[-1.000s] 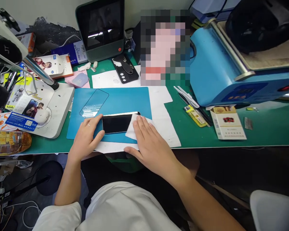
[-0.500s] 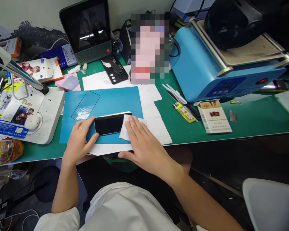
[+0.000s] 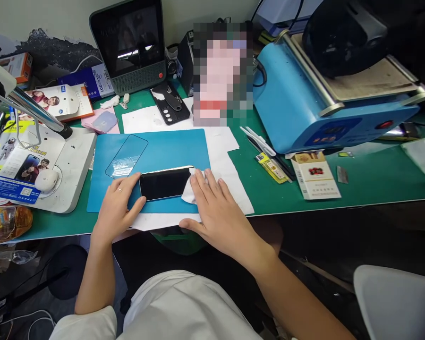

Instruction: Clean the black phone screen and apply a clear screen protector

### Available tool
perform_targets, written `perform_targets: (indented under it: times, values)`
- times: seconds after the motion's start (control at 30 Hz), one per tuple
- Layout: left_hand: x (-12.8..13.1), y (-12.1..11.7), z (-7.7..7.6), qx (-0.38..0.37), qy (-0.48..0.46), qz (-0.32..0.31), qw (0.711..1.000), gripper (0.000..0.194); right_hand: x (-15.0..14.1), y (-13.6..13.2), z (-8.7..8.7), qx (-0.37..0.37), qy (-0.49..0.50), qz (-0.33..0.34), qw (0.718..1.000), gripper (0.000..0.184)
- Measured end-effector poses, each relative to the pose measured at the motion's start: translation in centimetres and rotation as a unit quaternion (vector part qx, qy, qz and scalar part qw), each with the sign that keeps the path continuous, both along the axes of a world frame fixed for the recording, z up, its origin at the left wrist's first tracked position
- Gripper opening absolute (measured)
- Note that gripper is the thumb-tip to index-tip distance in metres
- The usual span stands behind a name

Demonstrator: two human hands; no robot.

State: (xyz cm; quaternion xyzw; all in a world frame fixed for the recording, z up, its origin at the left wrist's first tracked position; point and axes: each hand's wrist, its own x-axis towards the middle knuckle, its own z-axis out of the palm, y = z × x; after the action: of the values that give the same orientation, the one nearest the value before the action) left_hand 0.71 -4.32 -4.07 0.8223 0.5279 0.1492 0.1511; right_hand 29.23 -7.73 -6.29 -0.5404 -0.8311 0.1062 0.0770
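A smartphone (image 3: 165, 184) with a dark screen lies face up on a blue mat (image 3: 173, 146). My left hand (image 3: 115, 208) grips its left end between thumb and fingers. Under the outstretched fingers of my right hand (image 3: 225, 212), a white wipe (image 3: 189, 192) is pressed at the phone's right end; the hand hides part of both. Beyond the phone, a clear screen protector (image 3: 126, 153) with a black border rests on the mat.
A lamp base (image 3: 80, 172) stands left of the mat. Behind it are a dark phone case (image 3: 175, 111) and a smart display (image 3: 127, 42). To the right are white tweezers (image 3: 260, 140), a cigarette pack (image 3: 317, 177) and a blue machine (image 3: 286, 104).
My right hand has slid slightly right with the wipe, uncovering more of the phone's screen. My left hand keeps its hold at the phone's left end.
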Motion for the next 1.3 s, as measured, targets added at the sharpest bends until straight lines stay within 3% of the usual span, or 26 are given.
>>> perform_targets:
  times: [0.17,0.4,0.63,0.83,1.1,1.3]
  values:
    - [0.0,-0.1,0.1,0.003,0.001,0.000,1.000,0.056,-0.7,2.2,0.3,-0.007,0.002,-0.009,1.000,0.101]
    - [-0.1,0.0,0.0,0.001,-0.001,-0.002,1.000,0.057,0.3,-0.6,0.0,0.009,-0.001,0.023,1.000,0.100]
    - [0.0,0.1,0.1,0.007,0.001,0.002,1.000,0.057,-1.4,3.0,1.1,-0.023,0.018,0.041,0.999,0.099]
    - [-0.1,-0.2,0.1,-0.002,0.002,-0.001,1.000,0.058,-0.3,-0.1,0.0,0.007,0.046,0.090,0.995,0.099]
    - [-0.2,0.1,-0.1,0.015,0.000,0.001,1.000,0.056,-1.5,3.2,0.5,-0.028,0.076,0.113,0.990,0.094]
    - [-0.2,0.1,-0.2,0.017,0.004,-0.007,1.000,0.054,-1.2,0.6,-0.2,-0.002,0.090,0.100,0.991,0.092]
